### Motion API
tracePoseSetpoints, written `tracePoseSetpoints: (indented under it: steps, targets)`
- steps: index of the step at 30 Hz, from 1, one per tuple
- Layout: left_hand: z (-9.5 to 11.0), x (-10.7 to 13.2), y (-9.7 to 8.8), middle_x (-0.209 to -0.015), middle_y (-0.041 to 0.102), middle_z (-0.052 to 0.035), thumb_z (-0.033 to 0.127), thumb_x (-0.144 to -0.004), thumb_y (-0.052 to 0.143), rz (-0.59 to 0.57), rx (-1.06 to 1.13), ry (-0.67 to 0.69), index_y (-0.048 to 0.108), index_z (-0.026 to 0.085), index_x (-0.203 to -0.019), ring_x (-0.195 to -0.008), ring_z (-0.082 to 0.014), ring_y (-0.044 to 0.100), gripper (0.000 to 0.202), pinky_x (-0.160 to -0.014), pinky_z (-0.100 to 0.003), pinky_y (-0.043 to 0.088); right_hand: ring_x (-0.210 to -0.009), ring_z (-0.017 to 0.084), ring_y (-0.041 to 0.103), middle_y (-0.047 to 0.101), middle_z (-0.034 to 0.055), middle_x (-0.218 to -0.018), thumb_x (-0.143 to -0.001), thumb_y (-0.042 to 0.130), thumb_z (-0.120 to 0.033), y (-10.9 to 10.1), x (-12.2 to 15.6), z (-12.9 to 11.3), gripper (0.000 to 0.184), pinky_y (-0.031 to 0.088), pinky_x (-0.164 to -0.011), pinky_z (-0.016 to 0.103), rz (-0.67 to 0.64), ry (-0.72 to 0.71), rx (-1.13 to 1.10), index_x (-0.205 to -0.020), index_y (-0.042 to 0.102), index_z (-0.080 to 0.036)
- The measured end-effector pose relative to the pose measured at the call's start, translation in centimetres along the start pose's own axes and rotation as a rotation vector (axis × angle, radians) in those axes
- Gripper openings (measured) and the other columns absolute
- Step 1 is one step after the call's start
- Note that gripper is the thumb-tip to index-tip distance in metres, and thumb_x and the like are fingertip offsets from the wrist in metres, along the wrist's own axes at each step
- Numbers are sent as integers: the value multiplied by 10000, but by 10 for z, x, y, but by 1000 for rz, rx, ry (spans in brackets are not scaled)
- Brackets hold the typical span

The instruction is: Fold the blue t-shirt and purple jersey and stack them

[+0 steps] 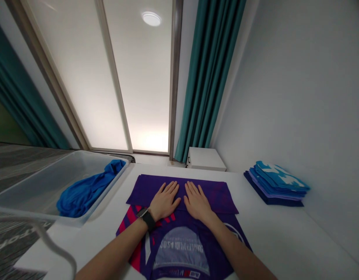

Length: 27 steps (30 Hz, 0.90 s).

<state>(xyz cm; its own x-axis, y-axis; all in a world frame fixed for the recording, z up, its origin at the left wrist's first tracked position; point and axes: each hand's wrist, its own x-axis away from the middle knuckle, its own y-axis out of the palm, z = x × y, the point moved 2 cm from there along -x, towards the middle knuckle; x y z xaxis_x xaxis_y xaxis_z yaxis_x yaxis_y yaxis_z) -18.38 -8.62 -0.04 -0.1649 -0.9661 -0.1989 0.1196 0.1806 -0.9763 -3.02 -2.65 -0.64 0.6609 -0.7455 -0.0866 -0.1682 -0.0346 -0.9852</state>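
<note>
- One clear plastic storage bin (65,160) is seen at the far left, set just beside a white tabletop (284,241); a crumpled bright blue cloth (83,193) is lying inside it.
- A black smartwatch (147,218) is worn on the left wrist.
- The left hand (164,201) is laid flat and palm down, with the fingers spread, on a purple sports jersey with pink stripes (182,190); it is released, and nothing is grasped.
- The jersey is placed at the middle of the tabletop, with its upper part folded over into a flat band and a grey printed panel showing below.
- The right hand (197,202) is also pressed flat and released on that band, just beside the left hand.
- A white cabinet (205,158) is seen beyond the tabletop, beneath a teal curtain (210,77).
- A neat stack of folded blue and purple cloths (277,184) is placed at the right, well apart from the jersey.
</note>
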Motion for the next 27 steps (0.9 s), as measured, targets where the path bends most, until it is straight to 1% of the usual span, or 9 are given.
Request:
tracePoseSetpoints:
  steps: [3,9,14,16,19,22,27]
  targets:
    - [-2,2,1,-1541,330,-86,449,-984,323,-1,-2,2,385,157,-1463,-1433,-216,283,565,-1178,-438,196,-1463,201,159,241,92,-1570,-963,234,-360,0,4,9,600,77,-1189,445,3,-16,0,-1501,292,-103]
    - [-6,1,4,-1535,350,-79,475,-979,327,27,19,21,389,179,-1465,-1429,-224,293,572,-1173,-441,203,-1462,199,163,239,77,-1573,-980,196,-411,-9,16,41,602,94,-1189,441,-20,18,26,-1505,292,-131]
    - [-8,0,7,-1534,355,-71,484,-979,325,38,19,23,390,188,-1465,-1425,-225,301,573,-1175,-437,199,-1458,208,181,243,81,-1572,-982,180,-486,-16,31,83,644,79,-1190,451,-35,102,65,-1510,271,-131]
    - [-8,0,6,-1535,350,-74,485,-980,321,28,18,25,387,181,-1467,-1426,-226,299,578,-1174,-442,203,-1456,211,188,245,83,-1571,-979,186,-495,-17,36,103,651,74,-1189,457,-42,159,81,-1509,274,-126]
    - [-8,0,4,-1535,344,-80,484,-981,320,8,13,17,381,166,-1469,-1427,-229,298,586,-1173,-451,203,-1458,206,180,233,82,-1576,-980,182,-485,-16,43,127,648,103,-1186,448,-46,237,92,-1508,271,-120]
    - [-8,-1,4,-1533,349,-75,486,-980,322,16,19,19,390,179,-1466,-1424,-226,304,579,-1172,-446,208,-1464,201,150,225,78,-1580,-978,189,-482,-15,47,137,647,108,-1186,440,-28,266,87,-1506,277,-120]
    - [-8,0,5,-1533,351,-78,491,-981,318,30,17,25,386,178,-1468,-1426,-226,301,583,-1172,-445,210,-1467,205,132,226,75,-1580,-966,220,-498,-14,48,139,662,105,-1187,437,-19,268,86,-1504,284,-118]
